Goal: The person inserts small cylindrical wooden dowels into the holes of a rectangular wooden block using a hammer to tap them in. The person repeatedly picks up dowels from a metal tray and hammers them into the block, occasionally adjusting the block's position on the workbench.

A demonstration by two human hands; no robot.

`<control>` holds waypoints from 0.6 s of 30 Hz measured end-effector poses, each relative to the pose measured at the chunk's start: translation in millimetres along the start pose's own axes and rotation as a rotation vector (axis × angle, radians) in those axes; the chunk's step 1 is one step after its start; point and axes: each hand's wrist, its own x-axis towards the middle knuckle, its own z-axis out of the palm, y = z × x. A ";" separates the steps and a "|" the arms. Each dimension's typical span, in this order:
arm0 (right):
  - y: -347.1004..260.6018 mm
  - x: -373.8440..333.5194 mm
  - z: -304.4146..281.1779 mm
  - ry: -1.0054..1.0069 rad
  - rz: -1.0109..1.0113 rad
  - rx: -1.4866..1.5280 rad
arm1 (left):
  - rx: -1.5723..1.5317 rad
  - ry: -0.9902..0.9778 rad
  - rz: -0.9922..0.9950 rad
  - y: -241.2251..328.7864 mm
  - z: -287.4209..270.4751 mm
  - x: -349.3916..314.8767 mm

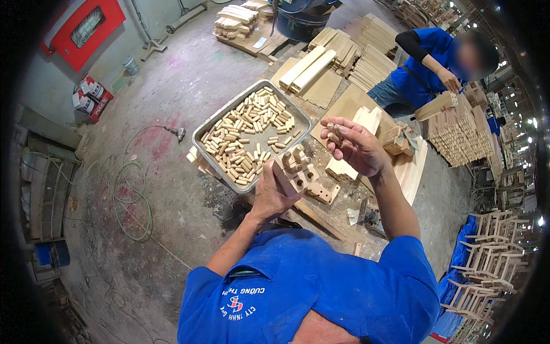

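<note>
L hand (275, 192) grips a short wooden block (293, 172) w/ holes in it, a few dowel pegs (298, 153) already standing up out of the top. Fingers wrapped round the block's lower part, closed firm on it. R hand (354, 146) is raised just right of the block, apart from it, fingers pinched narrow on what looks like one or two loose pegs (334, 133); exact count hard to tell, fingers cover most of them.

Metal tray (201, 133) full of the same pegs sits just past the L hand, on stacked wood pieces. More drilled blocks (339, 169) lie below the R hand, near the tray's right corner. Flat boards (309, 67) stacked further back. Another person in a blue shirt (427, 63) works at a wood stack (458, 135) on the right, well apart. Green hose (133, 195) coiled on the concrete floor (183, 86) to the left.

To do this bit well, IMO: keep the block steady and holes facing up, line the peg straight w/ an empty hole before pushing, not at a slant, or it'll jam or split the edge. Roll one peg to the fingertips, keep any spare tucked in the palm. Keep the L thumb clear of the hole.
</note>
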 end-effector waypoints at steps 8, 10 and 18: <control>18.2 -21.3 12.3 -0.016 -0.041 0.169 | 0.012 0.018 -0.016 -2.5 4.7 -0.7; 16.3 -26.9 22.8 0.001 -0.045 0.033 | 0.028 0.033 -0.047 1.2 3.3 -3.1; 0.2 -50.1 48.4 0.112 0.014 -0.316 | 0.108 0.076 -0.001 14.6 1.5 -1.0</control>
